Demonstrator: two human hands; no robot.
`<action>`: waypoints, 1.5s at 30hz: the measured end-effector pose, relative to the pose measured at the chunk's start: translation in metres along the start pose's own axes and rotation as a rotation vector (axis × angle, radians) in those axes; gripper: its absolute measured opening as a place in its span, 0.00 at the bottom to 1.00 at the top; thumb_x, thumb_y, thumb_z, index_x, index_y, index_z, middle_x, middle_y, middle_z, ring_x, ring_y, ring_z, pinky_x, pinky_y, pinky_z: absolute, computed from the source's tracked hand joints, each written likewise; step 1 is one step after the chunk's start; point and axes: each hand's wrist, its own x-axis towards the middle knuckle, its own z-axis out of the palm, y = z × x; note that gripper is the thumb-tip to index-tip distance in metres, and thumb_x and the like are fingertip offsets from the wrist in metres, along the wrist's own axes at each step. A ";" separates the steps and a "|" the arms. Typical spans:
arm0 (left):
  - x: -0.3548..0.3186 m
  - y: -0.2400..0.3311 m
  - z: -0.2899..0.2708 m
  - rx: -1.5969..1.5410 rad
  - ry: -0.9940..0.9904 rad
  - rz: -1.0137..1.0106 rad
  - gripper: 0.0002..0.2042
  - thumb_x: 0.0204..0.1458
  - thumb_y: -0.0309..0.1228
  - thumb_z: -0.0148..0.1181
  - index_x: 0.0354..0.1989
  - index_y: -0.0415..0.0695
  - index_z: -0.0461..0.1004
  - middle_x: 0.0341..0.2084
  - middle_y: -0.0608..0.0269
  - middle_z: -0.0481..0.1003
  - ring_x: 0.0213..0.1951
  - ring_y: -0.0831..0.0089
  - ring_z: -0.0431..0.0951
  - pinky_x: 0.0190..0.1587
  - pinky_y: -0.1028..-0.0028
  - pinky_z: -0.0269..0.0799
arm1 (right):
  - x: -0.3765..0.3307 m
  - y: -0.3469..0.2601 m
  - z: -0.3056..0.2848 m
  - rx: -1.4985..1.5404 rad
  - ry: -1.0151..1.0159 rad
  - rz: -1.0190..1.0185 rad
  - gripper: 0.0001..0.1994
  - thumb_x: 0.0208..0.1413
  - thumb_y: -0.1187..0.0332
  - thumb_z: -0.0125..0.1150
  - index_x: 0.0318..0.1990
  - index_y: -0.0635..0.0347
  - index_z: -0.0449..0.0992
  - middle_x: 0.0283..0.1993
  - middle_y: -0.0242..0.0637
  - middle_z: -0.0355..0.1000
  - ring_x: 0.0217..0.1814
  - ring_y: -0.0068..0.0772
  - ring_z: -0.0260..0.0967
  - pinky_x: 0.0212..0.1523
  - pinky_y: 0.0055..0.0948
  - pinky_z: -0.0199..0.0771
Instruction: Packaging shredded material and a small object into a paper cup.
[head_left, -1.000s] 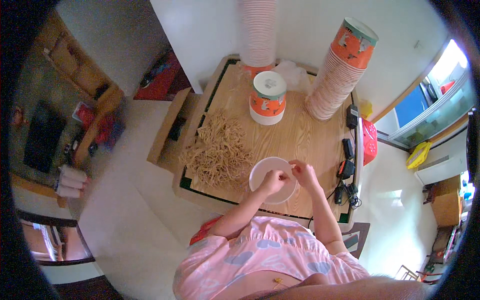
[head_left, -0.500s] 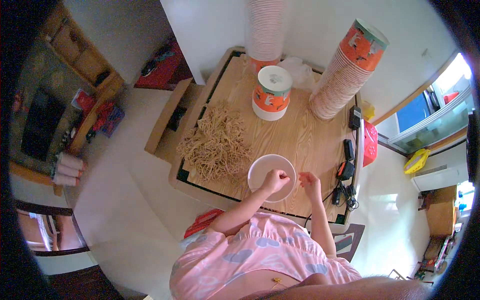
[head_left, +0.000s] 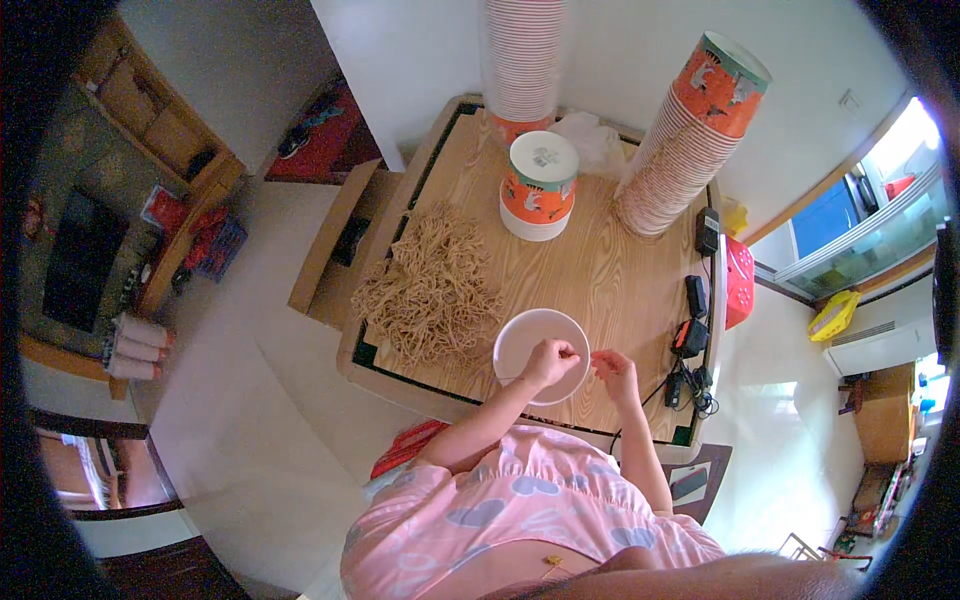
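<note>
Overhead view of a wooden counter [head_left: 600, 270] with a dark border, seen from the person's head. At 9 o'clock on the counter lies a loose heap of dry tan noodles [head_left: 430, 290], reaching the left edge. At the centre of the counter, toward 12 o'clock from the hands, stands a short stack of orange paper tubs [head_left: 538, 186] capped with a white lid. Behind it, at 12 o'clock against the wall, rises a tall column of white cups [head_left: 522, 58]; a crumpled clear bag [head_left: 592, 140] lies just beside it. At 2 o'clock a leaning stack of orange tubs [head_left: 690, 140] rests on the counter.

Near the front edge, at 6 o'clock, sits the white bowl [head_left: 530, 345], just beside the noodle heap. The left hand [head_left: 550, 360] is over the bowl's right half, its fingers curled closed; what they pinch is too small to tell. The right hand [head_left: 615, 368] is just beside the bowl's rim at its 3 o'clock, fingers drawn together, contents likewise unclear. The two hands are near each other but apart.

Along the counter's right edge, at 3 to 4 o'clock, lie black adapters and cables [head_left: 692, 340].
</note>
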 end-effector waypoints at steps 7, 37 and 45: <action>0.000 0.003 -0.001 0.007 0.010 0.013 0.08 0.38 0.31 0.60 0.22 0.39 0.74 0.19 0.56 0.75 0.22 0.69 0.76 0.28 0.73 0.69 | -0.001 -0.008 0.001 -0.067 -0.022 -0.005 0.04 0.49 0.76 0.54 0.32 0.63 0.75 0.26 0.30 0.71 0.24 0.18 0.63 0.24 0.19 0.64; 0.016 0.047 -0.037 0.753 0.002 0.443 0.11 0.45 0.29 0.51 0.39 0.48 0.71 0.40 0.53 0.69 0.34 0.57 0.74 0.36 0.63 0.71 | 0.007 -0.005 0.010 -0.023 0.033 -0.077 0.04 0.53 0.70 0.51 0.32 0.62 0.68 0.24 0.32 0.69 0.24 0.21 0.64 0.26 0.22 0.66; 0.015 0.041 -0.038 0.726 -0.044 0.320 0.05 0.42 0.32 0.56 0.23 0.45 0.71 0.27 0.57 0.72 0.29 0.61 0.74 0.30 0.62 0.69 | 0.011 -0.026 0.021 -0.171 0.185 -0.177 0.04 0.56 0.71 0.46 0.31 0.61 0.64 0.25 0.32 0.66 0.27 0.23 0.64 0.30 0.23 0.68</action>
